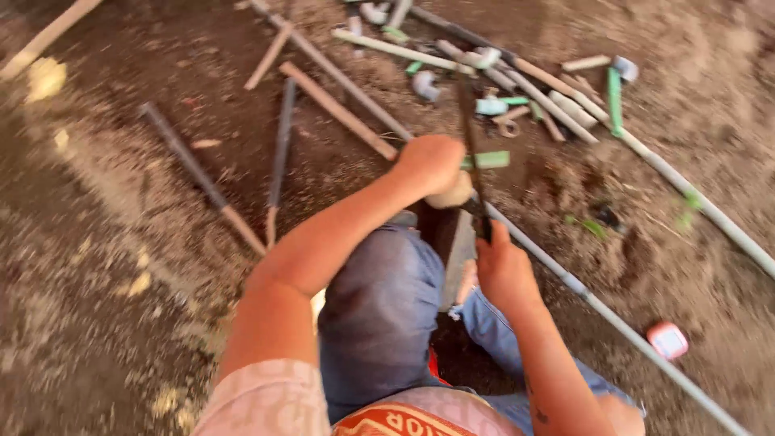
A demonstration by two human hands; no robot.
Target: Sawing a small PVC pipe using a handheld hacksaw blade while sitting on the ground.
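From my head camera I look down past my knees in blue jeans [379, 315] at a dirt floor [105, 266] strewn with pipes and sticks. The picture is blurred by motion, so small details are hard to read.

My left hand [430, 164] is closed into a fist over the end of a short green pipe [487, 160], which lies crosswise on the dirt just beyond my knees; its green end sticks out to the right of my knuckles. Something pale and rounded shows under that fist, but I cannot tell what it is.

My right hand [502, 270] is curled shut around the handle of a dark saw [472, 153], whose thin blade runs up and away from me and crosses over the green pipe right beside my left hand. Whether the blade touches the pipe, I cannot tell.

A long grey pipe [613, 323] runs diagonally from near my hands down to the lower right corner, passing just right of my right forearm. A small pink and white object [668, 340] lies on the dirt beside it.

Farther off, at the top, lies a heap of pipes [533, 89] with pale fittings and green pieces among them. To the left, well apart from my hands, a dark rod [198, 173] and several wooden sticks [339, 109] lie scattered.
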